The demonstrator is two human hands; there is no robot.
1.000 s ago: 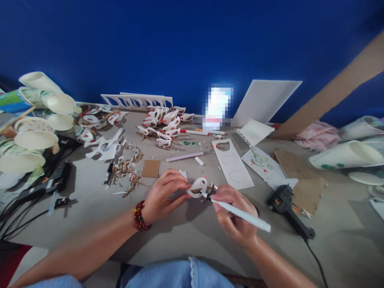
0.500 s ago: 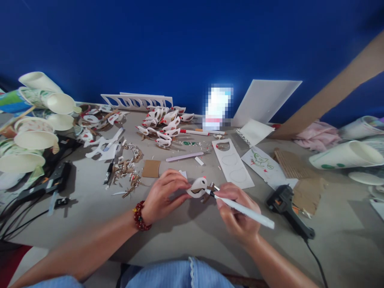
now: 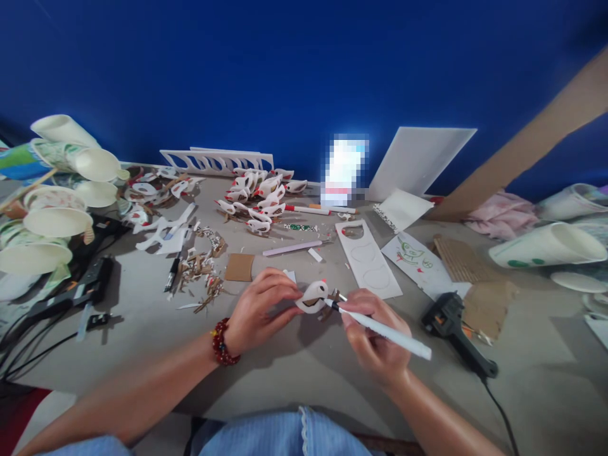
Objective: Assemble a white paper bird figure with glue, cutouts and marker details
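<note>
Between thumb and fingers, my left hand (image 3: 263,310) pinches the tail end of a small white bird cutout (image 3: 312,292). The bird has a dark eye, a red beak tip and a brown wing patch. My right hand (image 3: 379,339) is closed round a white marker pen (image 3: 387,334), whose dark tip touches or almost touches the bird near its wing. Just behind the pen tip lie small brown and white scraps (image 3: 338,296), partly hidden. A brown cardboard square (image 3: 239,267) rests beyond my left hand.
Several finished-looking birds (image 3: 266,193) are heaped at the back. A glue gun (image 3: 451,323) lies at right, its cord running forward. A white board with drawn outlines (image 3: 368,259), a lilac craft knife (image 3: 292,248) and paper scraps (image 3: 202,272) surround the hands. Paper cups (image 3: 57,221) crowd the left.
The marker's rear end has shifted very slightly left and up. Both hands keep their hold, and the bird stays in place.
</note>
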